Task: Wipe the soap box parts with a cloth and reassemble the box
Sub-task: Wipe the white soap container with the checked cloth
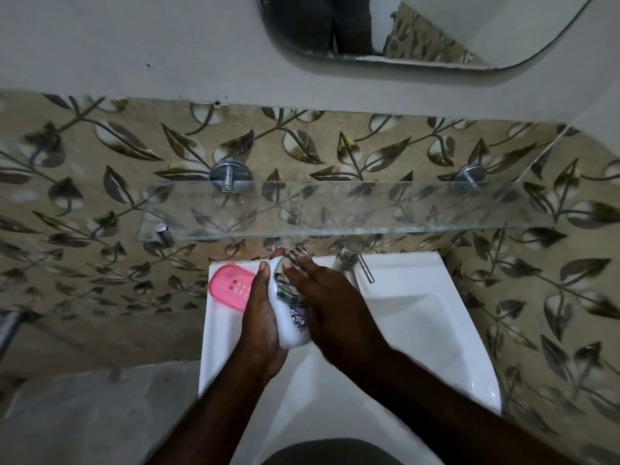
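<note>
One glossy white oval soap box part (292, 332) under striped cloth (288, 286)

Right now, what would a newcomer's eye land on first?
The two hands over the white washbasin: the left hand grips a white soap box part with a dark printed pattern while the right hand presses a striped cloth onto it. Next, the pink perforated soap tray lying on the basin's left ledge, and the glass shelf on the leaf-patterned tiles above.
</note>
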The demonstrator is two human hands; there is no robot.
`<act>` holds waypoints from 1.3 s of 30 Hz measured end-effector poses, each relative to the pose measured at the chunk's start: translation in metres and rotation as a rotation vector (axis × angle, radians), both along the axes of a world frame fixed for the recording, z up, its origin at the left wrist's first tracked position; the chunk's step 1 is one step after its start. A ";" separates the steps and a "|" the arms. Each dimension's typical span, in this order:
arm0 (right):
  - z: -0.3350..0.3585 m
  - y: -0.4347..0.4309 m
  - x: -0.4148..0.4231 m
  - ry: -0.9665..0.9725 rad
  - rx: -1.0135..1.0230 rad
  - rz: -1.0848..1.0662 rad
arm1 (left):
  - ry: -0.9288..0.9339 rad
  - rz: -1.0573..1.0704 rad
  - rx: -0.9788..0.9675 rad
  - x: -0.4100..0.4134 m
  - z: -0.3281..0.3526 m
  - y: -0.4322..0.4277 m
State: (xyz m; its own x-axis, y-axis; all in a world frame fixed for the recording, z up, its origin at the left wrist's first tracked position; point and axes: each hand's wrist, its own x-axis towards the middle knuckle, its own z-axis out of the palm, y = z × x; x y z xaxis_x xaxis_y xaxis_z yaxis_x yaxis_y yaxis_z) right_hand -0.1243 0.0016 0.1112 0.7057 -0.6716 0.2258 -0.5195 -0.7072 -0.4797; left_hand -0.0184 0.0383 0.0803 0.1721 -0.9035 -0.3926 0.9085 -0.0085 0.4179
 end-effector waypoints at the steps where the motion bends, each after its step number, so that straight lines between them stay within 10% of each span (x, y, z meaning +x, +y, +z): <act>1: -0.002 0.006 -0.001 0.038 -0.056 0.046 | 0.013 0.006 0.009 0.001 0.002 0.000; 39: 0.018 -0.003 0.012 0.189 0.053 -0.026 | -0.084 0.051 0.049 0.018 0.005 -0.002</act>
